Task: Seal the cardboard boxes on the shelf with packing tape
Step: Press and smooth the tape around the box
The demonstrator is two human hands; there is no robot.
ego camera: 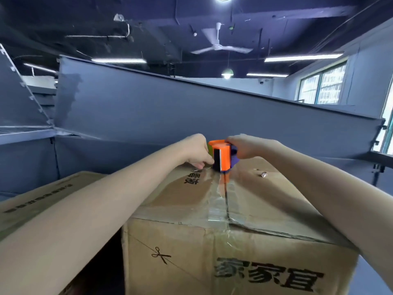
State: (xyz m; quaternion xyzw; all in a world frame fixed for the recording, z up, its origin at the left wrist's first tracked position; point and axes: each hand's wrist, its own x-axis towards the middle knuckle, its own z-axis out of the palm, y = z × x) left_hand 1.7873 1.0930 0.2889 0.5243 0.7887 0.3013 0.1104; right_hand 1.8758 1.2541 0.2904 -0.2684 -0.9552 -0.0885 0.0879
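Near: box (265,194), clear tape (215,201) along its top seam, running near to far. Second box (42,199) just left of it. At the far end of the box top, the right hand (248,147) grips an orange dispenser (222,155) sitting on the seam. Left hand (196,151) is just left of it, fingers curled down onto the tape; can't tell if it pinches. Far: grey partition (170,111), ceiling fan (219,46).

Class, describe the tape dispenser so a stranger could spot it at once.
Start at the big cardboard box in front and follow the shiny tape strip along its top to the far edge. There the right hand grips the tape dispenser, the only bright orange-and-purple thing among brown cardboard.
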